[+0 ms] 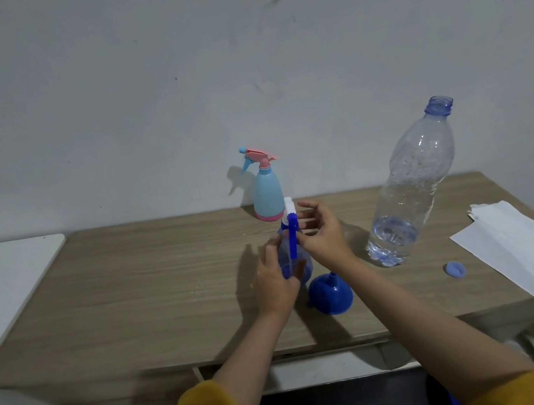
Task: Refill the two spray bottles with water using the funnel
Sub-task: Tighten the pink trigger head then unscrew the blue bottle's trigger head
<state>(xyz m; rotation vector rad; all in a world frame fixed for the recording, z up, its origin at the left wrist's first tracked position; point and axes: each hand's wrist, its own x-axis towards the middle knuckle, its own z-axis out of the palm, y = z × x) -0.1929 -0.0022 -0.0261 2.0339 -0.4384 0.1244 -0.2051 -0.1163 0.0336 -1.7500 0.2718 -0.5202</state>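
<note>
A clear blue spray bottle (303, 266) stands mid-table, and my left hand (275, 276) grips its body. Its blue and white spray head (292, 229) sits at the neck, with my right hand (320, 232) pinching it by thumb and finger while the other fingers spread. A blue funnel (331, 293) lies mouth-down on the table just right of the bottle. A light-blue spray bottle with a pink trigger head (267, 192) stands upright near the wall. A large clear water bottle (410, 186), uncapped, holds a little water at its bottom.
The water bottle's blue cap (455, 269) lies on the wooden table (155, 281) at the right. White paper sheets (523, 246) overhang the right edge. A white surface (4, 278) adjoins the table on the left. A grey wall stands behind.
</note>
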